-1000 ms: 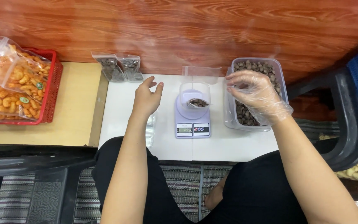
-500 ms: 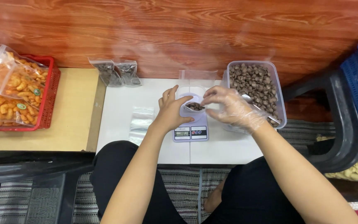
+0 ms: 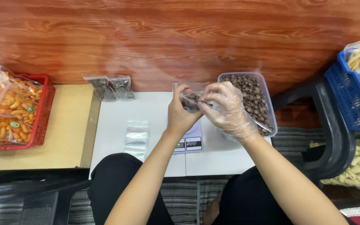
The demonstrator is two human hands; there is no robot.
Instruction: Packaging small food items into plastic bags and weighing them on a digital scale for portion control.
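Above scale (image 3: 189, 141): both hands' fingers pinch small clear bag (image 3: 191, 99) of brown pieces; tub (image 3: 267, 104) beside holds more.

A glossy reddish-brown wood-grain wall (image 3: 180, 37) fills the top, catching soft reflected light. Against it stands a low white table (image 3: 146, 125), with a pale yellow wooden table (image 3: 63, 125) touching its left side. A black plastic chair (image 3: 334, 133) sits right. Striped grey matting (image 3: 180, 196) covers the floor below.

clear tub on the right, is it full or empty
Mostly full: the clear tub holds small brown pieces nearly to its rim, beside the gloved right hand.
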